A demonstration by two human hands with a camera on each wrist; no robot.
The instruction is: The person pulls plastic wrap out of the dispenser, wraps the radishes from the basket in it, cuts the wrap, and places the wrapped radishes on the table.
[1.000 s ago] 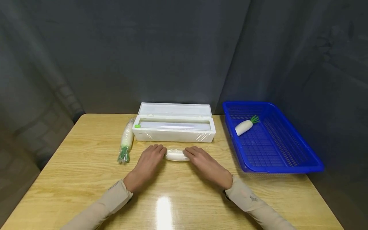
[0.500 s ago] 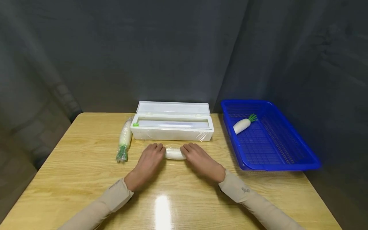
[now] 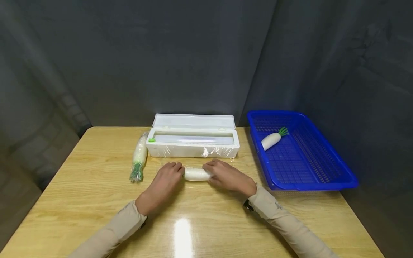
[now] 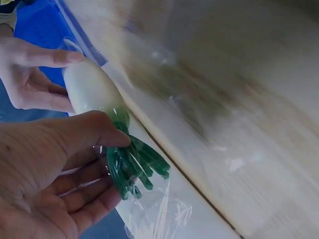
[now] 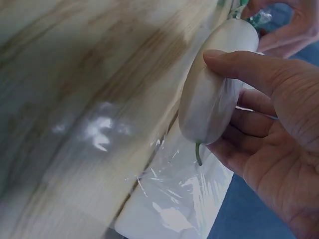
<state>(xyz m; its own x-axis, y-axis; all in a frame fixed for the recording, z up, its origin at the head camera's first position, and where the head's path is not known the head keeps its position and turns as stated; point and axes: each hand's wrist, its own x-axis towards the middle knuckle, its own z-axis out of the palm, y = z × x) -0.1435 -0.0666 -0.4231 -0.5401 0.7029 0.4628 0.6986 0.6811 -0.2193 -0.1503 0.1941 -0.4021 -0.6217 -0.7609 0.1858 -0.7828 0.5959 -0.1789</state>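
Both hands hold a white radish (image 3: 197,174) with green leaves, low over the table in front of a white cling film box. In the left wrist view, my left hand (image 4: 55,164) pinches the leaves (image 4: 134,159) between thumb and fingers. My right hand (image 5: 274,109) grips the white root near its tail, thumb on top and fingers beneath, in the right wrist view. Clear cling film (image 5: 174,184) spreads around the radish towards the box (image 3: 193,150); how far it goes around the root is hard to tell. In the head view, the leaves are hidden behind my left hand (image 3: 165,181).
Left of the box lies another radish (image 3: 139,156) wrapped in film. At right stands a blue basket (image 3: 311,186) with one bare radish (image 3: 271,141) inside. The box's lid (image 3: 193,121) is raised at the back, near the dark curtain (image 3: 177,57).
My right hand has turned slightly at the wrist and shifted its fingers near the radish's tail. My left hand stays nearly in place. Glints on the film have shifted across the box front.
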